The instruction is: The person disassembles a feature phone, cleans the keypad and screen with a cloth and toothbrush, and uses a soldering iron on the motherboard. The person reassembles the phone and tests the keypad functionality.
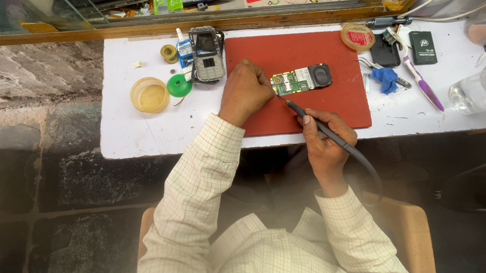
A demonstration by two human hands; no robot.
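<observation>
Grip, right hand (325,138): fingers closed round a black soldering iron (320,125), held like a pen — tip pointing toward 10 o'clock, at the lower left edge of the board.
Grip, left hand (245,90): curled into a loose fist, fingertips pressed at the left end of the circuit board (300,79); whether it pinches the board or only steadies it, I cannot tell.
Board: green, with a black speaker block at its 3 o'clock end, lying flat on the red mat (328,104).
Cable: a dark cord runs from the iron toward 5 o'clock, past the right wrist.
At 9 o'clock of the mat: phone housing (207,54), green round piece (179,86), yellow tub (149,95).
At 3 o'clock: blue cloth (385,79), purple-and-white toothbrush (421,82), black battery (423,47) — all on the white tabletop (124,135).
</observation>
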